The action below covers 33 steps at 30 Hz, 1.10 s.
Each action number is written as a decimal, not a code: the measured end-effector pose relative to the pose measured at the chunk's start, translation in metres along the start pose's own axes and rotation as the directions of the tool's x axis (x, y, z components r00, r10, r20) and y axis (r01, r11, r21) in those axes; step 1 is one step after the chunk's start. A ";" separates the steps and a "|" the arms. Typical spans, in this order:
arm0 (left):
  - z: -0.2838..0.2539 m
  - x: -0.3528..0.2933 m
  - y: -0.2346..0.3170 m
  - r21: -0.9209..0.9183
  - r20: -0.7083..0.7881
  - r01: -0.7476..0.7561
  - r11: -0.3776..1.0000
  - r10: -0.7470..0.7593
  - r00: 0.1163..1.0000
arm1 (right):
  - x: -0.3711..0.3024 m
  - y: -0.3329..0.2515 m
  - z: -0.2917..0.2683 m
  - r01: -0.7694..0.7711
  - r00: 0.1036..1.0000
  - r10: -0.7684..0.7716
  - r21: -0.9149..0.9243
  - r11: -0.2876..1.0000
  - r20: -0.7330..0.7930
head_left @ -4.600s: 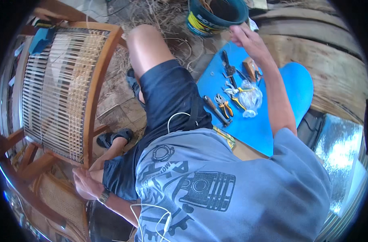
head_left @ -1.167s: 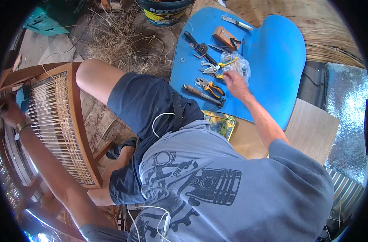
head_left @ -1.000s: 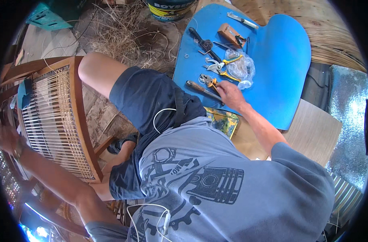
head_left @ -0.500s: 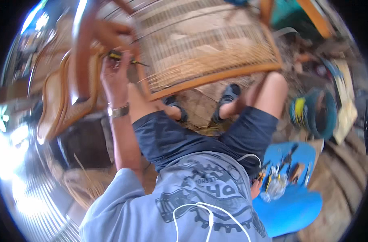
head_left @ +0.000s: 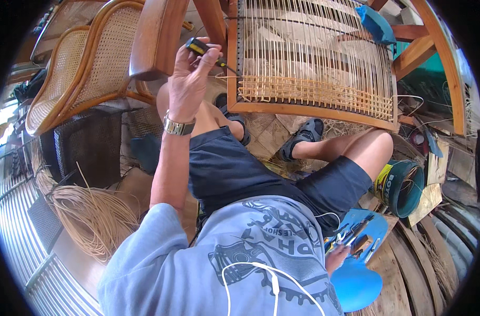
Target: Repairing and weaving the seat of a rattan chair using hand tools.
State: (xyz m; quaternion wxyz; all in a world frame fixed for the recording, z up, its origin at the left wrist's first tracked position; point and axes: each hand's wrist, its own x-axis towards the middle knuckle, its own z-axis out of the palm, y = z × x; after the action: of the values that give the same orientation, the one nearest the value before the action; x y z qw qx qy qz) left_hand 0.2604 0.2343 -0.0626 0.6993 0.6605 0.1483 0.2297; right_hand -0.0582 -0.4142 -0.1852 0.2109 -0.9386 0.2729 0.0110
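Note:
My left hand [head_left: 190, 87] is closed around the black and yellow handle of a screwdriver [head_left: 198, 46], raised beside the wooden chair. The screwdriver's thin dark shaft points right, toward the left rail of the seat frame [head_left: 313, 111]. Pale cane strands [head_left: 303, 47] run lengthwise across that frame, and a woven cane band [head_left: 313, 90] lies along its near edge. Low at my right side, my right hand [head_left: 337, 258] reaches onto a blue plastic seat [head_left: 355, 284], next to several hand tools [head_left: 360, 243]. Its fingers are mostly hidden among them.
Rattan chairs with woven backs [head_left: 103, 58] stand at the far left. A coil of cane [head_left: 95, 218] lies at my left. At right stands a dark green bucket [head_left: 406, 189]. A blue cloth [head_left: 375, 25] hangs on the frame's far right, and a cane end sticks out below.
The picture has shifted, so the chair frame and my left hand with the screwdriver appear farther right. My right hand stays beside the tools on the blue seat.

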 end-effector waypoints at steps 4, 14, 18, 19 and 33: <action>0.006 0.008 0.011 0.067 0.103 -0.115 0.991 0.108 0.989 | 0.068 -0.163 -0.103 -0.344 0.937 0.180 0.714 0.609 0.298; 0.016 0.024 -0.002 0.264 0.306 -0.309 0.914 0.224 0.925 | 0.084 -0.351 -0.061 -0.149 0.760 -0.515 0.879 0.454 0.395; 0.019 0.028 0.014 0.365 0.369 -0.347 0.864 0.208 0.906 | 0.083 -0.421 -0.035 -0.041 0.695 -0.652 0.922 0.385 0.303; 0.020 0.027 0.016 0.391 0.391 -0.348 0.852 0.188 0.901 | 0.086 -0.430 -0.026 -0.080 0.661 -0.673 0.923 0.377 0.333; 0.019 0.028 0.009 0.454 0.483 -0.388 0.802 0.145 0.864 | 0.077 -0.471 0.045 -0.278 0.579 -0.671 0.886 0.372 0.463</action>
State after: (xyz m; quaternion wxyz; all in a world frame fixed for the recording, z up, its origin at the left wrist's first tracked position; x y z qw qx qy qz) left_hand 0.2929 0.2330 -0.0497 0.4608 0.8770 -0.0461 0.1278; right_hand 0.2550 -0.0762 -0.0525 0.7786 -0.5791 -0.0256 0.2404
